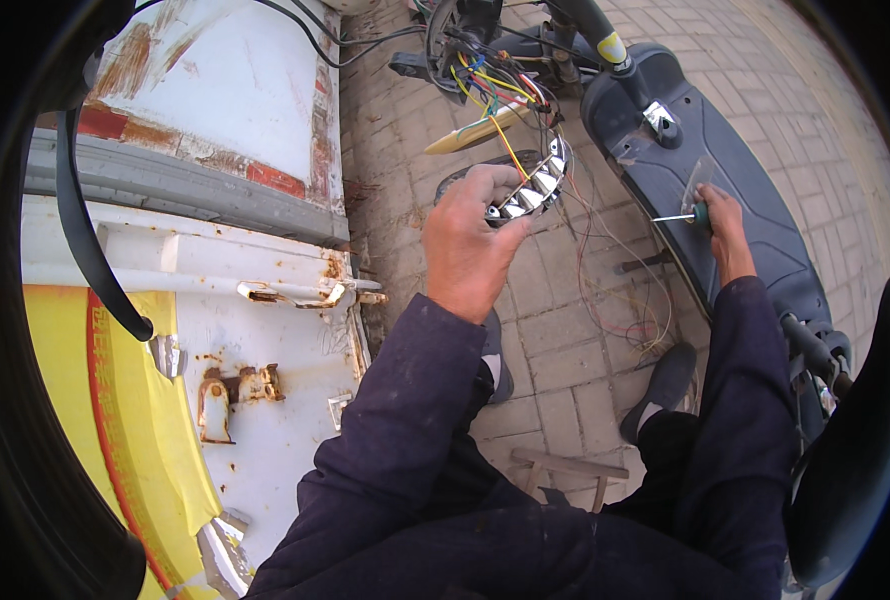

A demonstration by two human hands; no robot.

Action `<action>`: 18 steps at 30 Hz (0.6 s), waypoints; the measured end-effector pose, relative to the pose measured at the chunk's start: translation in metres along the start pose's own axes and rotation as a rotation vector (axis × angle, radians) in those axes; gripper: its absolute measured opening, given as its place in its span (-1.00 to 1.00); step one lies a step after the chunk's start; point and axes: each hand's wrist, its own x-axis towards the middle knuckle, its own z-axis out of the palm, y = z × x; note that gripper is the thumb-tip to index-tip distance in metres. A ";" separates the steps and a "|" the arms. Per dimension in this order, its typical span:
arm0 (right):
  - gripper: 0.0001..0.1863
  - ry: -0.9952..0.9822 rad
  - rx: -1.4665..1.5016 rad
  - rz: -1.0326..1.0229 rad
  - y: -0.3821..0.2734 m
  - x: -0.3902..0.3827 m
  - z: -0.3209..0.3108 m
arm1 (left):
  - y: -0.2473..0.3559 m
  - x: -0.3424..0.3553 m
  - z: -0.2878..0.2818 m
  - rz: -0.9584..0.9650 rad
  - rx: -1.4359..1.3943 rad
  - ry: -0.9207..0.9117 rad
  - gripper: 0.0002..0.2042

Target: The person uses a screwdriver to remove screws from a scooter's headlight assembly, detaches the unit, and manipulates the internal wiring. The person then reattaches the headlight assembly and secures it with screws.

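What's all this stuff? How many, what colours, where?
Shiny piece: 1, silver, centre
Screwdriver: 1, green-handled, right
Plastic piece: 1, clear, right
Wires: many, multicoloured, top
Footboard: 1, dark grey, right
Pointed panel: 1, yellow, top
Stool: 1, brownish, lower middle
Metal panels: several, white, left
Sheet: 1, yellow, left
Paving bricks: many, greyish, ground
Shoes: 2, grey, below centre
Sleeves: 2, dark, lower
Left hand: 1, bare, holding shiny piece
Right hand: 1, bare, holding screwdriver
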 end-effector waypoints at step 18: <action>-0.35 0.019 0.123 0.093 -0.020 -0.015 0.008 | 0.004 0.001 0.002 -0.043 -0.103 -0.016 -0.64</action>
